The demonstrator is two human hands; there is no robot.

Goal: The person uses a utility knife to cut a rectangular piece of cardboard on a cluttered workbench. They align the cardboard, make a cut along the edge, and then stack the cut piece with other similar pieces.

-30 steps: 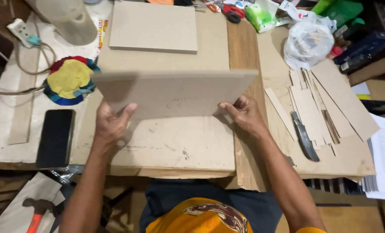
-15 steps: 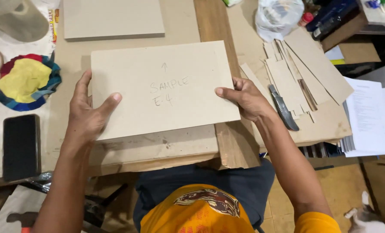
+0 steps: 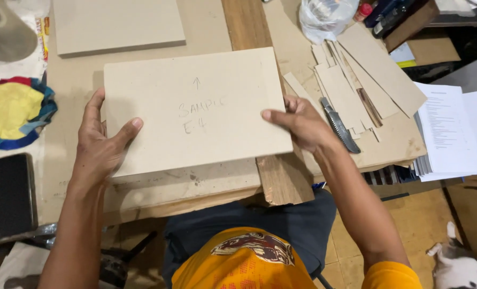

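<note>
— What is held at this moment, and how?

— A pale rectangular fibreboard panel (image 3: 195,109) is gripped by both short edges. The left hand (image 3: 100,147) is closed on the left edge, the thumb laid over the top face and the fingers stretched up along the side. The right hand (image 3: 302,124) is clamped on the right edge, the thumb on top and the fingers curled beneath, out of sight. Pencilled marks are seen on the upper face.

— Where is the panel placed?

— It is held flat, or nearly so, just above the workbench (image 3: 206,24), over a dark wooden plank (image 3: 281,176) and further sheets lying below. A second, similar board (image 3: 118,24) is seen further back on the bench.

— How may the panel be expected to handle?

— It is judged to be stiff and fairly light — no sag is visible between the two grips. The faces look smooth and dusty, so some slip may be expected; the edges and corners are probably easily bruised. It is best taken by opposite edges, as is done here.

— What else is nearby?

— Thin offcut strips (image 3: 351,91) and a small saw (image 3: 339,124) are lying just beside the right hand, with a stack of printed papers (image 3: 452,134) further right. A dark phone (image 3: 11,195) and a coloured cloth (image 3: 14,109) are seen well to the left
</note>
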